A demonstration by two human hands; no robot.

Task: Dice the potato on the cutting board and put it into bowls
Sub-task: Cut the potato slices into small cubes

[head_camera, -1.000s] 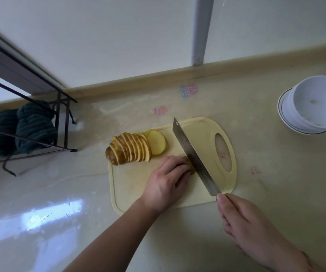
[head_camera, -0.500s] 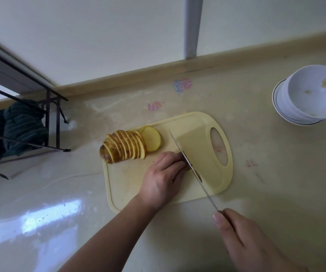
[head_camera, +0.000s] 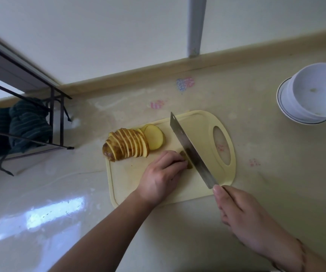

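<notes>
A pale yellow cutting board (head_camera: 130, 179) lies on the counter. At its far left a row of potato slices (head_camera: 126, 144) leans together, with one round slice (head_camera: 154, 139) flat beside it. My left hand (head_camera: 161, 176) presses down on a small stack of potato pieces (head_camera: 185, 159), mostly hidden under the fingers. My right hand (head_camera: 244, 214) grips the handle of a cleaver (head_camera: 189, 150), whose blade rests against the right side of that stack. Stacked white bowls (head_camera: 313, 93) stand at the far right, with a few yellow bits inside the top one.
A black wire rack (head_camera: 56, 122) holding dark striped cloths (head_camera: 19, 128) stands at the left. The wall and a grey vertical strip (head_camera: 194, 26) rise behind the counter. The board's oval handle hole (head_camera: 222, 146) faces right.
The cleaver went down edge-on through the stack, then came back up with its flat side showing. My left hand stayed on the potato pieces.
</notes>
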